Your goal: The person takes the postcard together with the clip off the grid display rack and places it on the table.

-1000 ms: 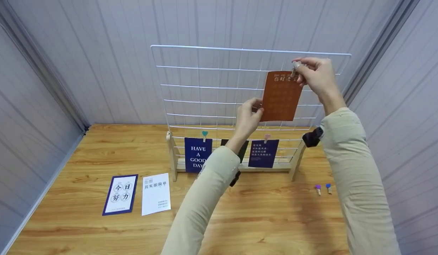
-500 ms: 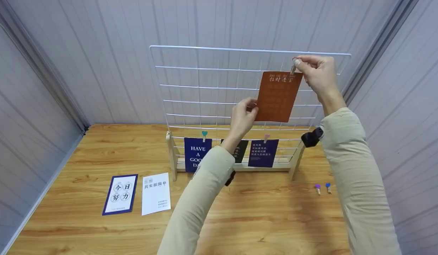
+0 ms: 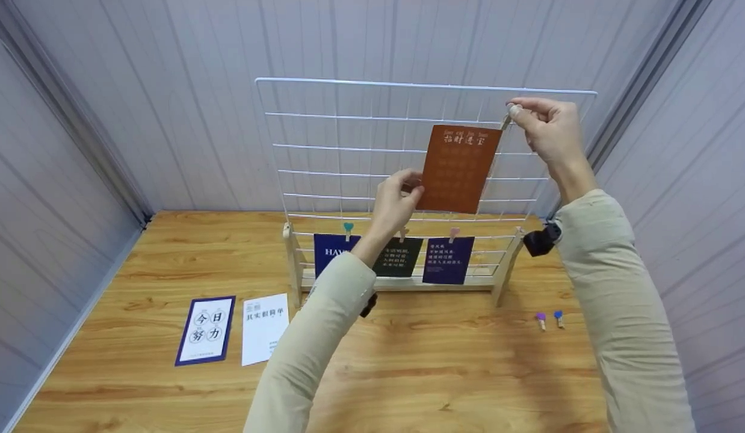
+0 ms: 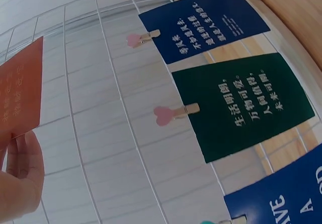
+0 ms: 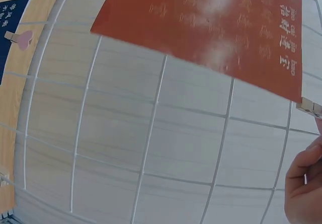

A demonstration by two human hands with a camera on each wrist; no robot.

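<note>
My left hand (image 3: 395, 201) pinches the lower left edge of an orange-red card (image 3: 460, 171) with pale lettering along its top. At the card's top right corner, my right hand (image 3: 553, 132) pinches a small wooden clothespin (image 3: 506, 122). In the right wrist view the tip of that clothespin (image 5: 305, 104) meets the card's corner; whether it bites the card I cannot tell. Both hands are in front of a white wire grid (image 3: 324, 145). Lower on the grid hang a green card (image 4: 244, 108) and two blue cards (image 3: 448, 261), held by heart-topped clothespins (image 4: 163, 116).
A wooden stand (image 3: 502, 273) carries the grid on the wooden table (image 3: 408, 373). A blue-bordered white card (image 3: 205, 329) and a plain white card (image 3: 263, 325) lie at left. A purple-topped clothespin (image 3: 541, 320) and a blue-topped clothespin (image 3: 559, 319) lie at right.
The orange-red card has moved left and slightly down with my left hand. My right hand has shifted a little right, and its clothespin has gone from the card's top edge to its corner.
</note>
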